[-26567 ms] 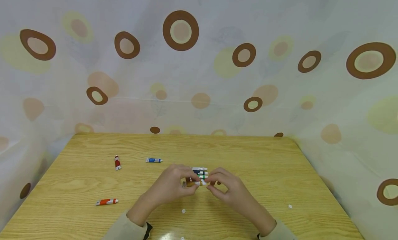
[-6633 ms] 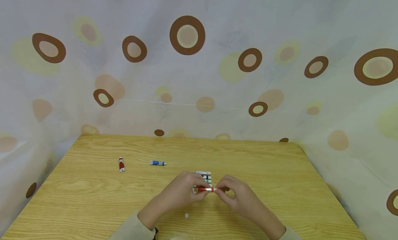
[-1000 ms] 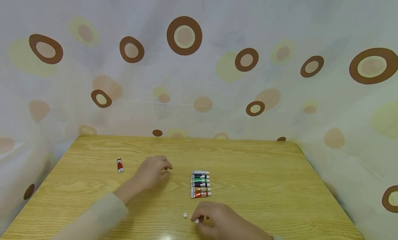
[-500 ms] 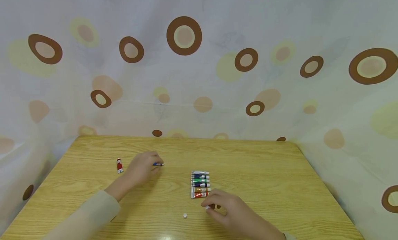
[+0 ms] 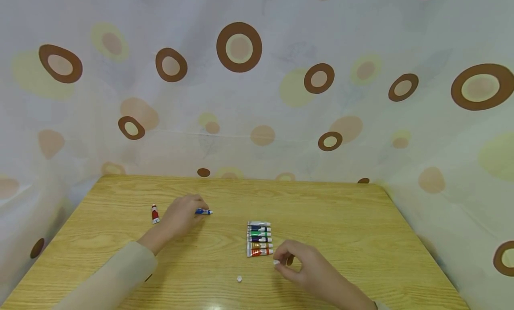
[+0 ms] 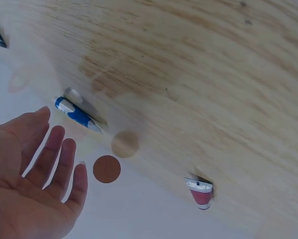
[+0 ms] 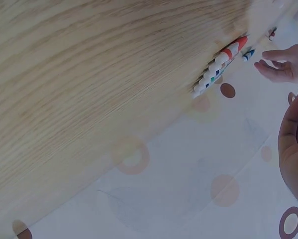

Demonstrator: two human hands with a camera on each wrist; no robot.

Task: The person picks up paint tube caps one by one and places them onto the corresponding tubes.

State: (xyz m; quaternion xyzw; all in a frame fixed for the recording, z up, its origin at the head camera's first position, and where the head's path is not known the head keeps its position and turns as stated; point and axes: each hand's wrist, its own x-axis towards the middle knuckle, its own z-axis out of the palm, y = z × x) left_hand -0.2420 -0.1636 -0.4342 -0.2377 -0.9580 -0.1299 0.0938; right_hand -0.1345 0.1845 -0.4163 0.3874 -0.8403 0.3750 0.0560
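Note:
In the head view my left hand (image 5: 180,214) is at a blue paint tube (image 5: 203,211) on the table's left half. The left wrist view shows its fingers loosely spread beside the blue tube (image 6: 78,115), not wrapped round it. My right hand (image 5: 305,263) pinches a small white cap (image 5: 276,262) between thumb and forefinger. Just left of that hand lies a neat stack of paint tubes (image 5: 259,239), silver, dark blue, green, gold and orange-red, white caps pointing right. The right wrist view catches their capped ends (image 7: 221,62); the pinched cap is out of sight there.
A dark red paint tube (image 5: 155,214) lies at the far left, beyond the left forearm. One more white cap (image 5: 239,279) rests on the wooden table (image 5: 341,221) near the front. Behind the table hangs a patterned curtain (image 5: 257,100).
Over the last second my left hand moved left to the blue tube. My right hand lifted the white cap and shifted right and back. Earlier, the orange-red tube was held; now it lies in the row.

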